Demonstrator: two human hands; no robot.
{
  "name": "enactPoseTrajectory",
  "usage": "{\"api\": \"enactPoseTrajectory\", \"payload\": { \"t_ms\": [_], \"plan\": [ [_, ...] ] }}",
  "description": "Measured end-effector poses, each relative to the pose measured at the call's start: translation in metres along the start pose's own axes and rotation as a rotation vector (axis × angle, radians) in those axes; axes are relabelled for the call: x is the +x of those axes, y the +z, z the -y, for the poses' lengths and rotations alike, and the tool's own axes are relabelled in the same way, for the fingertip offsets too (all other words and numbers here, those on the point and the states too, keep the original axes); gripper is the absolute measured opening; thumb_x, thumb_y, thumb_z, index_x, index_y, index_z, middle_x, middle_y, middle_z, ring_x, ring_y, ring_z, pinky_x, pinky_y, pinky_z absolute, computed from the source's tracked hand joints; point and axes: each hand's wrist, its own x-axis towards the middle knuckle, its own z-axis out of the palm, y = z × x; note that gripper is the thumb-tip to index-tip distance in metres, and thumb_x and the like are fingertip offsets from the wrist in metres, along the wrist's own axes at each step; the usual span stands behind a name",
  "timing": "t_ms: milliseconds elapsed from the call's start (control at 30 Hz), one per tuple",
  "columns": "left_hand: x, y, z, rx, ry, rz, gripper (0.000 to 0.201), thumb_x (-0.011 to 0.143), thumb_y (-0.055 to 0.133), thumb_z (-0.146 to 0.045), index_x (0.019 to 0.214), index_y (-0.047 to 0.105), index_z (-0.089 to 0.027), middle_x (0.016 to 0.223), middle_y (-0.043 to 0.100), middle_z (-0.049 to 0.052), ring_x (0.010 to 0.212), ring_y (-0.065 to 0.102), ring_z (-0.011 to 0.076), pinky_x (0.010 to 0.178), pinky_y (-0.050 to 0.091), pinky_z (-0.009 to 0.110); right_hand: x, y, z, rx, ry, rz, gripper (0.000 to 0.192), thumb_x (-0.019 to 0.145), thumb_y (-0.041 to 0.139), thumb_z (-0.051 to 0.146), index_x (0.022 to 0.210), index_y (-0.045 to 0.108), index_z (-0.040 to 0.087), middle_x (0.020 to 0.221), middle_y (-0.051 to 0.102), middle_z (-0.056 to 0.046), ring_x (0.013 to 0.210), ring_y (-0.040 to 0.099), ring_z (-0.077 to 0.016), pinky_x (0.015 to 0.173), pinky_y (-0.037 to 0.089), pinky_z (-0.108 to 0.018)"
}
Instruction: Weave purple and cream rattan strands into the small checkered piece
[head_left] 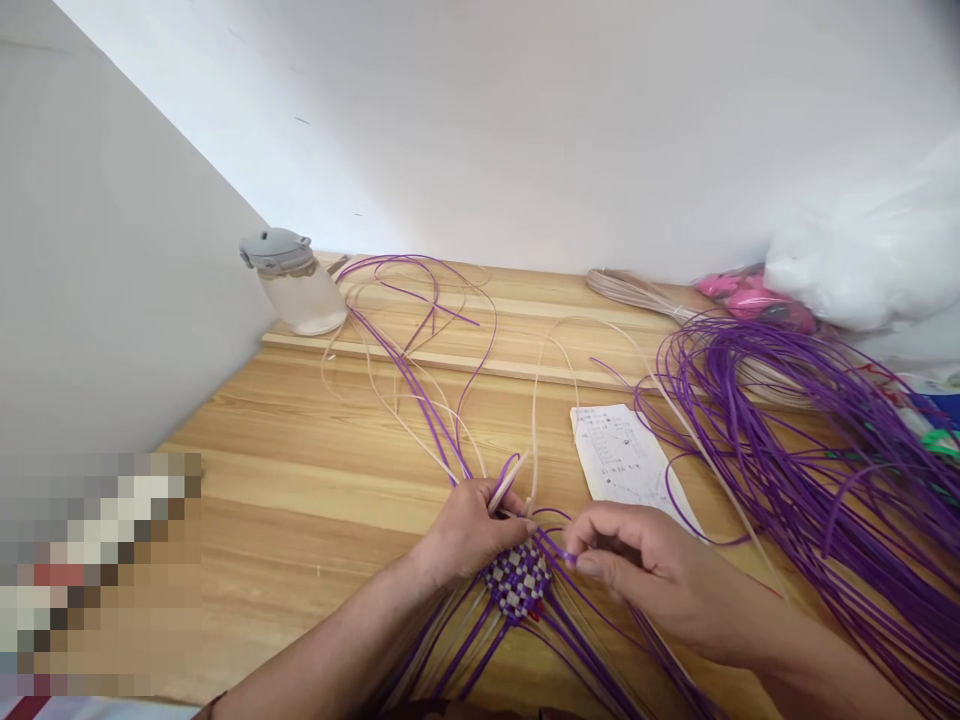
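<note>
**Two hands on a small purple-and-cream woven patch**

Far to the left of the grip, a blurred patch covers the near corner of the wooden table [300, 480]. Up and left of the hands, against the wall, a clear water bottle [296, 285] with a grey lid leans at the back edge of the table.

The left hand [469, 535] is closed over the upper left edge of the woven patch [517, 580], a small checkered square of purple and cream strips lying on the table directly between the two hands. Its fingers are curled together and pinch a cream strip [508, 482] that sticks up and away from the knuckles; several purple strips [420, 390] fan out from under the same hand toward the bottle.

Just right of the patch, the right hand [649, 570] has thumb and forefinger pressed together on a single purple strand [559, 548] that runs from the patch's upper right corner. The other fingers are folded loosely under the palm. More loose ends trail from the patch toward the person, beneath both wrists.

Just beyond the right hand lies a sheet of paper [622, 455] with faint print, partly hidden by the knuckles. Farther right, a big loose coil of purple strips [810, 440] sprawls over the table. Behind it, by the wall, sit a pink object [750, 298] and a white plastic bag [870, 250].
</note>
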Motion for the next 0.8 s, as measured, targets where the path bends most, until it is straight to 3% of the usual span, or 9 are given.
{"api": "enactPoseTrajectory", "payload": {
  "t_ms": [100,233,367,533,633,800],
  "plan": [
    [-0.001,-0.001,-0.003,-0.006,0.026,0.037,0.023,0.067,0.07,-0.032,0.074,0.065,-0.012,0.062,0.059,-0.001,0.057,0.048,0.011,0.054,0.035,0.023,0.011,0.014,0.001,0.183,-0.075,0.006,0.013,0.092,0.053,0.028,0.088,0.061,0.019,0.102,0.064,-0.005,0.09,0.059,-0.0163,0.085,0.045,-0.029],
    [-0.002,-0.001,-0.005,-0.016,0.006,0.04,0.023,0.065,0.071,-0.032,0.075,0.066,-0.011,0.063,0.06,0.0,0.057,0.048,0.0113,0.055,0.035,0.023,0.027,0.028,-0.01,0.29,0.006,-0.12,0.014,0.093,0.052,0.029,0.086,0.058,0.018,0.073,0.058,0.0,0.069,0.055,-0.012,0.067,0.045,-0.024],
    [-0.001,0.0,-0.001,-0.024,-0.011,0.041,0.027,0.066,0.073,-0.034,0.078,0.068,-0.011,0.064,0.061,0.001,0.057,0.049,0.0116,0.055,0.035,0.023,0.036,0.032,-0.021,0.318,0.107,-0.197,0.01,0.089,0.055,0.029,0.088,0.054,0.019,0.069,0.061,0.002,0.06,0.056,-0.0107,0.059,0.045,-0.022],
    [0.0,0.0,0.003,-0.045,0.028,0.037,0.023,0.066,0.072,-0.032,0.076,0.066,-0.012,0.064,0.06,0.0,0.058,0.049,0.0118,0.056,0.036,0.023,0.038,0.032,-0.016,0.147,0.063,-0.215,0.013,0.09,0.052,0.026,0.1,0.059,0.021,0.076,0.069,0.001,0.06,0.059,-0.012,0.061,0.045,-0.025],
    [0.0,0.0,0.0,-0.059,0.085,0.064,0.016,0.067,0.067,-0.026,0.074,0.066,-0.012,0.065,0.059,0.0,0.06,0.048,0.0114,0.058,0.036,0.023,0.038,0.03,-0.007,-0.031,-0.026,-0.212,0.019,0.09,0.053,0.02,0.103,0.065,0.025,0.085,0.071,0.002,0.074,0.064,-0.014,0.069,0.044,-0.026],
    [-0.003,0.001,-0.006,-0.02,0.121,0.06,0.012,0.067,0.062,-0.022,0.073,0.065,-0.013,0.065,0.057,-0.001,0.062,0.05,0.0129,0.059,0.036,0.022,0.045,0.029,0.003,-0.22,-0.128,-0.207,0.02,0.089,0.053,0.012,0.096,0.067,0.025,0.092,0.069,0.001,0.086,0.063,-0.0149,0.076,0.044,-0.027]
  ]
}}
